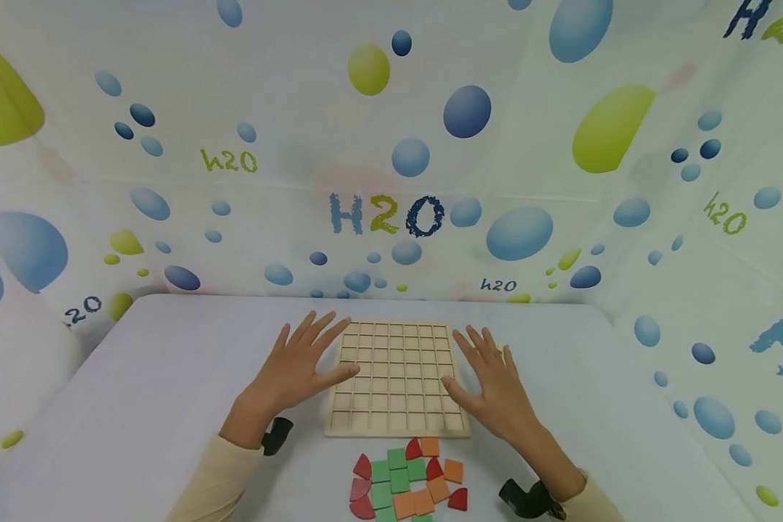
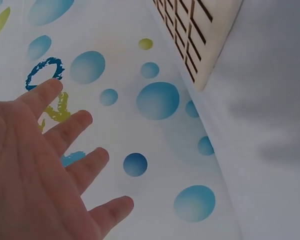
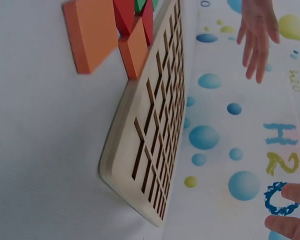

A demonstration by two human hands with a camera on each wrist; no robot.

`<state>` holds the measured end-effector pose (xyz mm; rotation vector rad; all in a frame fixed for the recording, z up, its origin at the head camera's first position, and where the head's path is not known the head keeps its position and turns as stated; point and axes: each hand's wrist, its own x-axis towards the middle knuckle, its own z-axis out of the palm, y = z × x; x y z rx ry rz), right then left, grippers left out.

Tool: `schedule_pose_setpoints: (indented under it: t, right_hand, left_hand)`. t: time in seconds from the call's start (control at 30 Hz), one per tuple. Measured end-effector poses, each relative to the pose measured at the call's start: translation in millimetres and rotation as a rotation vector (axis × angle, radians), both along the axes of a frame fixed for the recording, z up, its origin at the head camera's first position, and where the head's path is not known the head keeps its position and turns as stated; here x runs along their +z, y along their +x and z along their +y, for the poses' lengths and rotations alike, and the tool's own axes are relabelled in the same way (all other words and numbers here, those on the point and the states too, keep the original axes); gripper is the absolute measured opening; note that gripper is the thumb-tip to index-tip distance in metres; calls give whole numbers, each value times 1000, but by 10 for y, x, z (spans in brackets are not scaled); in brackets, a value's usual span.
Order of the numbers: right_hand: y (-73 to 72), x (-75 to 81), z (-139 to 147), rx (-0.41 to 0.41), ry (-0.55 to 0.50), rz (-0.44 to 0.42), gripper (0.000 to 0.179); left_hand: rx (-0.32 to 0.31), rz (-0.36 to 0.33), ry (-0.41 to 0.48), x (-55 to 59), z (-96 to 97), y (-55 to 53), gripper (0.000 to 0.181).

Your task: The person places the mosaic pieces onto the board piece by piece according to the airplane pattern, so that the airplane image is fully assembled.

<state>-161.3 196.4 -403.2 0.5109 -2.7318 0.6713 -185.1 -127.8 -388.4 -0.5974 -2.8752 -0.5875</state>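
Observation:
A square wooden grid board (image 1: 391, 429) lies flat on the white table in front of me. My left hand (image 1: 293, 373) hovers over its left side with the fingers spread and straight. Over the right side, my right hand (image 1: 496, 391) is held the same way, thumb pointing inward. Neither hand holds anything. The left wrist view shows the left palm (image 2: 35, 170) and a corner of the board (image 2: 210, 55). In the right wrist view, fingertips of the right hand (image 3: 292, 212) enter at the lower right, with the board (image 3: 122, 145) beyond the wrist.
Several flat pieces lie in a cluster before the board's near edge: green squares (image 1: 399, 480), orange squares (image 1: 453, 471) and red rounded wedges (image 1: 362, 466). A small pale piece (image 1: 499, 349) shows partly behind the right fingers. A patterned cloth (image 1: 300, 130) hangs behind the table (image 1: 137, 406).

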Motion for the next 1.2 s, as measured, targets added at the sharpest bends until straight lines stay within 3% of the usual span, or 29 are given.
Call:
schedule_pose_setpoints:
  t: [0.13,0.33,0.6,0.8,0.97,1.07,1.2]
  right_hand:
    - [63,-19,14,8,-8,11,74]
    - [149,-57,38,35,-28,37,70]
    - [233,-122,58,46,-52,43,74]
    - [297,-140,85,56,-33,62,80]
    - [369,-179,114,83,-39,70,74]
    - [407,-206,130,93,-57,58,71]
    - [453,-226,138,90,-88,25,65]
  left_hand:
    - [-24,-22,38,-59,-16,22,80]
    - [-72,-113,93,-136,-49,56,80]
    - [-70,-168,66,-186,-104,83,80]
    - [-89,-289,81,-253,-172,77,84]
    - [-168,-379,155,-343,-221,44,80]
    - [-217,-375,144,-380,-233,19,78]
    - [-259,-317,104,-408,-253,-14,77]
